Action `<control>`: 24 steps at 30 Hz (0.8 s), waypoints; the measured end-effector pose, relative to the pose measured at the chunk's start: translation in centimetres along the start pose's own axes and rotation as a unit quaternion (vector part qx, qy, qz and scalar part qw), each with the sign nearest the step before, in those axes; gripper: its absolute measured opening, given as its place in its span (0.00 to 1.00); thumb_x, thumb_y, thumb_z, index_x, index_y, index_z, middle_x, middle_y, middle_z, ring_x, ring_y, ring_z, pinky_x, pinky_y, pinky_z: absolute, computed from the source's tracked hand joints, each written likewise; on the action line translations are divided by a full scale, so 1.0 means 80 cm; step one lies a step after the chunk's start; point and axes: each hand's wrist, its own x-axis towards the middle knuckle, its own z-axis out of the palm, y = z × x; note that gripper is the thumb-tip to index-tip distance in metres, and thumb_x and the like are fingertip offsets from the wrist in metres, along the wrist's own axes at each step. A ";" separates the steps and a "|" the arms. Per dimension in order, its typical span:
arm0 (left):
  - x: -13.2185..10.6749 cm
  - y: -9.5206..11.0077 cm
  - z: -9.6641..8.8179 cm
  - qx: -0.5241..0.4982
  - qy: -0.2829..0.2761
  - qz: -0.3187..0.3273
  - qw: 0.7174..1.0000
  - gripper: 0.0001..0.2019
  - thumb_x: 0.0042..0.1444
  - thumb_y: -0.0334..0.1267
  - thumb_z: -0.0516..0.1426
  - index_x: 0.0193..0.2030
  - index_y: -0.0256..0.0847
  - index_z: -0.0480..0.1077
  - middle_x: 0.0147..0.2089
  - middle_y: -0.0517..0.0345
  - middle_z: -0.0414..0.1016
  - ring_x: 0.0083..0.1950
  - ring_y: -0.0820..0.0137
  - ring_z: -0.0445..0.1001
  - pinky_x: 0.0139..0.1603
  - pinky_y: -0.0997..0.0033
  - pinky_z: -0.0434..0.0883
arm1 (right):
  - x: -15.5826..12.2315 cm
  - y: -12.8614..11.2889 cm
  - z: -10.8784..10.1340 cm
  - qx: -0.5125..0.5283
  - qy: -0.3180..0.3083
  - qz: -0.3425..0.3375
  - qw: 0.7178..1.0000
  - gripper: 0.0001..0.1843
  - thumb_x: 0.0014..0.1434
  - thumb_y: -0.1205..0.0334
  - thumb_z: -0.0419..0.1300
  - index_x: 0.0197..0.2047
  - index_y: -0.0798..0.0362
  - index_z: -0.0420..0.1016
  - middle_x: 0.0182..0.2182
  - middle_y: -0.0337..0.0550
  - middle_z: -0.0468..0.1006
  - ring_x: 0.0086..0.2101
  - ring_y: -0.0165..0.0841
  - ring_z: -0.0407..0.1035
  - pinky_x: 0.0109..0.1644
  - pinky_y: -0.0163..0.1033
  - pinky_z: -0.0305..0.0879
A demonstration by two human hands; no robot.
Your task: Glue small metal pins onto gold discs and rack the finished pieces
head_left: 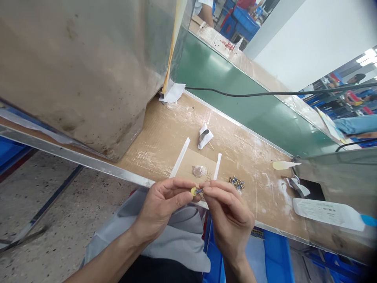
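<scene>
My left hand (166,204) pinches a small round yellow piece (193,191) between thumb and fingers, just past the front edge of the bench. My right hand (228,208) meets it from the other side, its fingertips closed on a tiny blue part (199,191) that touches the yellow piece. How the two are joined is too small to tell. Beyond my fingers a small clear cup (199,170) sits on a cardboard patch between white tape strips. To its right lies a pile of small blue and gold parts (237,182).
A crumpled white paper (205,135) with a thin stick lies farther back. On the right are a dropper bottle (282,165) and a large white bottle (330,214) on its side. A big metal housing (73,70) stands at left. A blue bin (277,255) is below the bench.
</scene>
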 end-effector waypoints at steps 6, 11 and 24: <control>0.000 0.000 0.001 0.004 -0.002 0.005 1.000 0.09 0.63 0.36 0.78 0.48 0.41 0.90 0.41 0.53 0.94 0.44 0.69 0.92 0.53 0.75 0.86 | 0.000 0.001 -0.001 0.006 -0.006 -0.001 1.000 0.14 0.73 0.76 0.70 0.51 0.45 0.89 0.48 0.42 0.88 0.48 0.35 0.85 0.54 0.39 0.83; -0.003 0.000 -0.001 0.014 -0.011 0.015 1.000 0.08 0.65 0.36 0.77 0.49 0.42 0.90 0.41 0.54 0.94 0.45 0.68 0.92 0.54 0.75 0.86 | 0.000 -0.002 -0.004 -0.009 -0.014 -0.015 1.000 0.15 0.73 0.76 0.70 0.52 0.45 0.89 0.49 0.42 0.88 0.48 0.36 0.86 0.53 0.40 0.84; -0.017 0.001 0.007 0.083 0.016 0.044 0.995 0.08 0.67 0.34 0.75 0.51 0.47 0.91 0.51 0.56 0.93 0.53 0.69 0.91 0.57 0.80 0.84 | -0.008 -0.009 -0.006 -0.093 -0.004 -0.149 0.984 0.25 0.67 0.87 0.67 0.59 0.53 0.89 0.54 0.50 0.88 0.53 0.42 0.85 0.56 0.47 0.86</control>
